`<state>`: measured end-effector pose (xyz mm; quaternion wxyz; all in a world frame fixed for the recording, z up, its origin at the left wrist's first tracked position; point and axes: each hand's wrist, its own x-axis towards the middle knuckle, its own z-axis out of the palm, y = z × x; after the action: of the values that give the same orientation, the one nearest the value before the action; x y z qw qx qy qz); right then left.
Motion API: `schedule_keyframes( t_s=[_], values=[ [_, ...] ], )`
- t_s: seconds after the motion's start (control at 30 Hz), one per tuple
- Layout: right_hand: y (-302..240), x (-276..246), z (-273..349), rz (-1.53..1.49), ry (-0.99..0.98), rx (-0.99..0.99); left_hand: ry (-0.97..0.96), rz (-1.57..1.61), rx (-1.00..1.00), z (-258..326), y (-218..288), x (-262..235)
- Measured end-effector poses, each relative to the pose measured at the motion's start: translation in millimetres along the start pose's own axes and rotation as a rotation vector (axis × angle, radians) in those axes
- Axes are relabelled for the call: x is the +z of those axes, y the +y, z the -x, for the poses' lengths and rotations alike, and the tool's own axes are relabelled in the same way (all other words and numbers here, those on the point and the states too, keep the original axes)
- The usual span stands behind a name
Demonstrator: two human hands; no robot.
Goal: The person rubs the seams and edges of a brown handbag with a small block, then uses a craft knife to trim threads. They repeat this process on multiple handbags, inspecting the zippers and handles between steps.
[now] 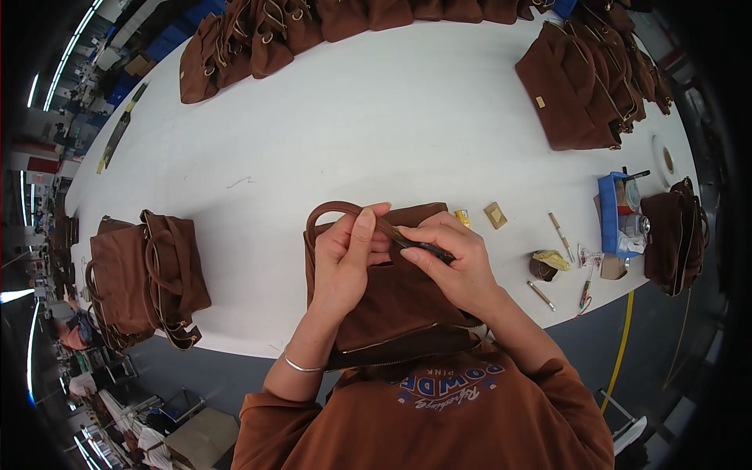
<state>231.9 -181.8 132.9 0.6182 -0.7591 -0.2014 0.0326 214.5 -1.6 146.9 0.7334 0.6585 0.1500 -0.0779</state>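
A brown handbag (384, 301) lies on the table right in front of me, its zipped opening toward my body. My left hand (345, 254) is closed on the bag's rounded handle (332, 207), thumb on top. In my right hand (462, 254) is a slim black pen-like tool (429, 250), its front end against the handle beside my left fingertips. The exact tip is hidden by the fingers. A silver bracelet (301, 366) circles my left wrist.
Brown bags stand in a stack (149, 274) at left, a row (290, 35) along the back, and piles (564, 94) at right. Right of my hands lie a tan block (495, 215), a small dark pot (541, 269), pen-like tools (540, 296) and a blue bin (609, 215).
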Motion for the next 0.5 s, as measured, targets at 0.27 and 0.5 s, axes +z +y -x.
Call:
schedule_keyframes(
  t_s=[0.27, 0.5],
  values=[
    [0.3, 1.7, 0.9, 0.055, 0.01, -0.023, -0.005, -0.015, 0.003, -0.3, 0.6, 1.0],
    [1.7, 4.8, 2.6, 0.041, 0.031, -0.025, -0.016, -0.013, 0.003, -0.8, 0.4, 0.6]
  ],
)
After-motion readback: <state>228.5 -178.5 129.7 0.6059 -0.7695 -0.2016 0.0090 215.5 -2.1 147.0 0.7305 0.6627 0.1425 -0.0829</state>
